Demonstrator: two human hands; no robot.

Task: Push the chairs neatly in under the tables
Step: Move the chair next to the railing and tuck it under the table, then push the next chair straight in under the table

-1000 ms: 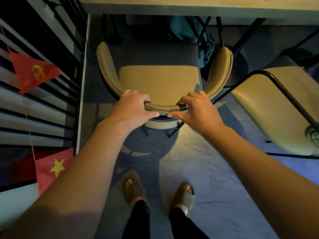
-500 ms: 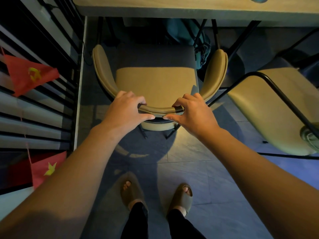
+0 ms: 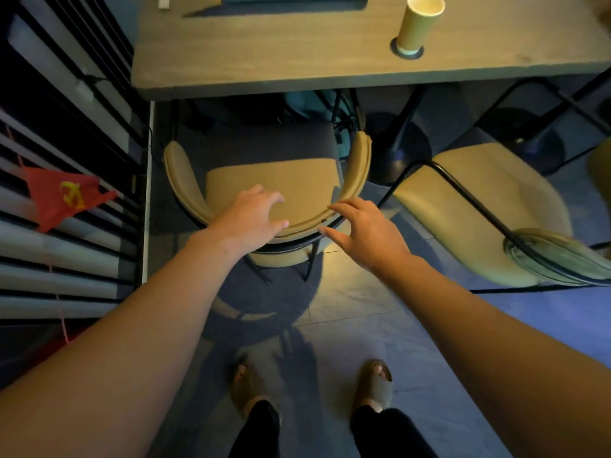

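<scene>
While both arms reach forward over the tiled floor (image 3: pixel 357 302), the left hand (image 3: pixel 251 219) hangs over the curved backrest of the tan armchair (image 3: pixel 274 183) with its fingers loosely spread and slightly bent, the thumb tip at the top edge of the backrest; whether the palm actually touches the rail cannot be told. The right hand (image 3: pixel 360 229) is likewise relaxed and spread, its fingertips resting on or just above the same backrest rail to the right of the left hand, gripping nothing.

The armchair stands just in front of the wooden table (image 3: pixel 264 57), facing it: its open front points toward the table, and its backrest curves toward the person. The front part of the seat lies in shadow at the table's near edge, seemingly just under it; the rest of the seat and the backrest sit out on the person's side. Its two padded arms run front to back, toward the table edge.

To the right of the armchair, a second tan chair (image 3: pixel 479 213) with a thin black metal frame stands turned at an angle to the table, well out from it. On the table stands a yellow paper cup (image 3: pixel 418 24), beyond and to the right of the armchair. Left of the armchair, a small red pennant flag (image 3: pixel 66 196) hangs against a dark slatted wall. A person's two feet in sandals (image 3: pixel 375 381) stand behind the armchair.
</scene>
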